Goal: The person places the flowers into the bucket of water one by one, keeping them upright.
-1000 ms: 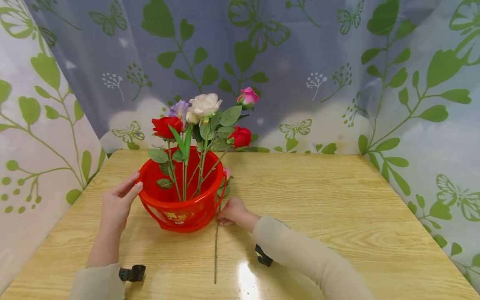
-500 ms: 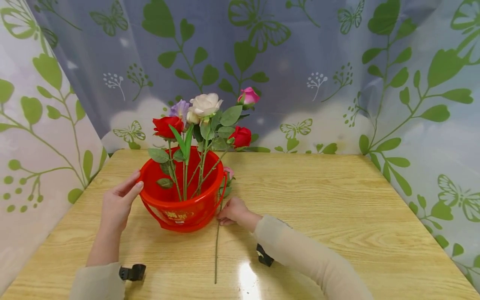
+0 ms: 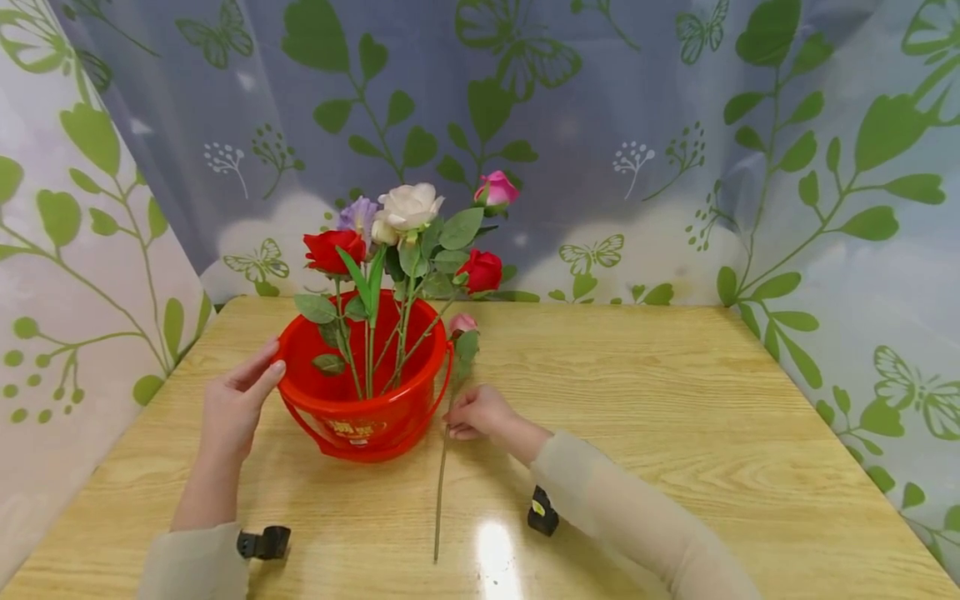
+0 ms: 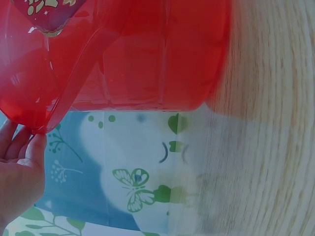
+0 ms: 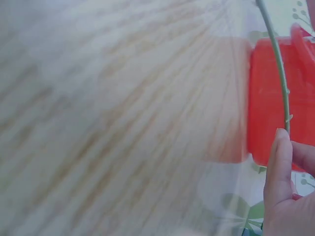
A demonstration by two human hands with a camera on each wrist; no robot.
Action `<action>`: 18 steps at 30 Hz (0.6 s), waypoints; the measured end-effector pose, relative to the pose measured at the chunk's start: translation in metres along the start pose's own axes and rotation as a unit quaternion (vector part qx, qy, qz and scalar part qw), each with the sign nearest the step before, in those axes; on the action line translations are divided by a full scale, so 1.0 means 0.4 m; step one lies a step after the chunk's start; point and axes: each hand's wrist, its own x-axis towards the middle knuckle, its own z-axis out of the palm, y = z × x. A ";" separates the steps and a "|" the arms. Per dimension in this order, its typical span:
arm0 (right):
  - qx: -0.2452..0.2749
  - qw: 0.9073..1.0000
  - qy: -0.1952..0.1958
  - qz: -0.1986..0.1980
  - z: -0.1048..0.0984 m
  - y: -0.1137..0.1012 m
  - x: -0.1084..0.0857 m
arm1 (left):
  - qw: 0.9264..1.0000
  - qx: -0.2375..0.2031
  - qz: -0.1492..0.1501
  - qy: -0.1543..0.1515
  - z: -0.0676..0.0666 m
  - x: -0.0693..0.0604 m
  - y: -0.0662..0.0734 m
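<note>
A red plastic bucket (image 3: 360,429) stands on the table with several artificial flowers upright in it: red roses (image 3: 334,252), a cream rose (image 3: 411,207), a purple flower (image 3: 358,217) and a bright pink rose (image 3: 496,191). My left hand (image 3: 236,408) grips the bucket's left rim between thumb and fingers; the left wrist view shows the fingertips at the rim's edge. To the right of the bucket, my right hand (image 3: 483,414) pinches the stem (image 5: 281,73) of a pink rose (image 3: 463,324). That rose's bloom points away from me, its bare stem end towards me.
The wooden table (image 3: 637,400) extends to the right of the bucket. Behind it hangs a patterned curtain (image 3: 585,125) with green leaves and butterflies. Black wrist cameras (image 3: 264,543) sit on both sleeves.
My right hand has moved slightly right and away from me with the pink rose, whose bloom now shows more beside the bucket. The left hand stays on the rim.
</note>
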 end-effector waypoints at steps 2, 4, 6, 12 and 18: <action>0.008 1.000 -0.002 -0.005 -0.009 -0.005 -0.008 | 1.000 -0.001 0.001 0.001 0.002 0.001 0.000; 0.019 1.000 -0.001 -0.008 -0.017 -0.008 -0.014 | 1.000 -0.002 0.000 0.002 0.002 0.000 0.001; 0.036 0.999 0.000 -0.009 -0.024 -0.010 -0.020 | 1.000 -0.002 0.000 0.004 0.001 -0.001 0.000; 0.070 0.998 0.003 -0.008 -0.047 -0.018 -0.035 | 1.000 -0.004 -0.002 0.004 0.000 -0.002 -0.002; 0.077 0.997 0.015 -0.021 -0.074 -0.030 -0.051 | 1.000 0.004 -0.001 0.005 -0.002 0.001 -0.002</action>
